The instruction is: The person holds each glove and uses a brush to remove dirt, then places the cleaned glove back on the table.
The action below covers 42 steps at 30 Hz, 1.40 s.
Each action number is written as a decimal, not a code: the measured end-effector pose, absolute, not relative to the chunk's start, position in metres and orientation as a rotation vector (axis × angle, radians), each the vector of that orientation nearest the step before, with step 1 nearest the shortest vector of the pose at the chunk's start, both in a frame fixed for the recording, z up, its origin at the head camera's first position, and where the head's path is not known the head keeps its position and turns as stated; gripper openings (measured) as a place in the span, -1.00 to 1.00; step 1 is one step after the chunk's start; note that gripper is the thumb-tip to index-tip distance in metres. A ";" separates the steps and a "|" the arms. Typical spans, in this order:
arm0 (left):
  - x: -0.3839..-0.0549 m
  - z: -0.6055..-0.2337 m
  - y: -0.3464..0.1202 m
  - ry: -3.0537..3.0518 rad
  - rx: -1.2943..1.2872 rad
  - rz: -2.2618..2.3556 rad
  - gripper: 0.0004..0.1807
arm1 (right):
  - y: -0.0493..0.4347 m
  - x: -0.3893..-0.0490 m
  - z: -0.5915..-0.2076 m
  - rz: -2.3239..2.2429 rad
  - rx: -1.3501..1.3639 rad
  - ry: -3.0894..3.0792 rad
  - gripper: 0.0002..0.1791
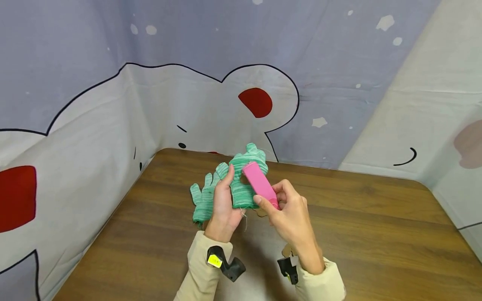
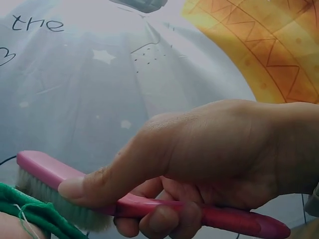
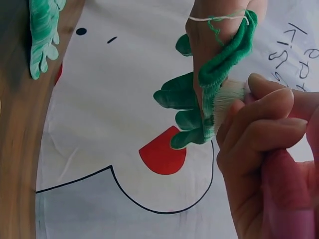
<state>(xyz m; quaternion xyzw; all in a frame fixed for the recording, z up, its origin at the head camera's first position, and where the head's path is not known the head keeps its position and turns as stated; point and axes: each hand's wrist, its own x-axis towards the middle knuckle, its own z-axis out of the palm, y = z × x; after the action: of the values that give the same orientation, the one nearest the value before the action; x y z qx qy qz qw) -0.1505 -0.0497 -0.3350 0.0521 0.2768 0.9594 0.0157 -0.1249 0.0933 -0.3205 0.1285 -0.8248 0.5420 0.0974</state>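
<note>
My left hand (image 1: 226, 205), palm up, holds a green striped knit glove (image 1: 242, 192) with the thumb along its left edge. Most of those fingers are hidden by the glove. A pink brush (image 1: 260, 182) with pale bristles (image 3: 228, 102) is in my right hand (image 1: 295, 213), whose fingers curl round it while the thumb lies along its back. In the left wrist view the brush's handle (image 2: 244, 219) sticks out behind the curled fingers. The bristles meet the glove near its cuff (image 3: 229, 64), where loose threads hang.
A second green striped glove (image 1: 204, 202) lies on the wooden table (image 1: 373, 225), left of my left hand. Printed cloth (image 1: 203, 100) rises behind the table and along its sides.
</note>
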 end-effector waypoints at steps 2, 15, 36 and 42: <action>-0.151 -0.335 -0.050 0.881 0.174 2.984 -0.59 | 0.094 -0.125 -0.320 1.596 0.363 -2.444 -0.67; -0.151 -0.329 -0.052 0.837 0.151 2.940 -0.48 | 0.103 -0.129 -0.317 1.496 0.267 -2.444 -0.64; -0.153 -0.334 -0.048 0.974 0.054 2.901 -0.53 | 0.094 -0.128 -0.319 1.641 0.296 -2.469 -0.65; -0.151 -0.335 -0.051 0.965 0.074 2.919 -0.47 | 0.099 -0.127 -0.319 1.635 0.249 -2.484 -0.63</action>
<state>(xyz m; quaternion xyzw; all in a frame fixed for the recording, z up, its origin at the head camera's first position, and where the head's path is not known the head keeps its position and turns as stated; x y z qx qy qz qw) -0.1513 -0.0512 -0.3345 0.0240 0.3137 0.9486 0.0333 -0.1270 0.0991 -0.3188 0.0831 -0.8298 0.5462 0.0784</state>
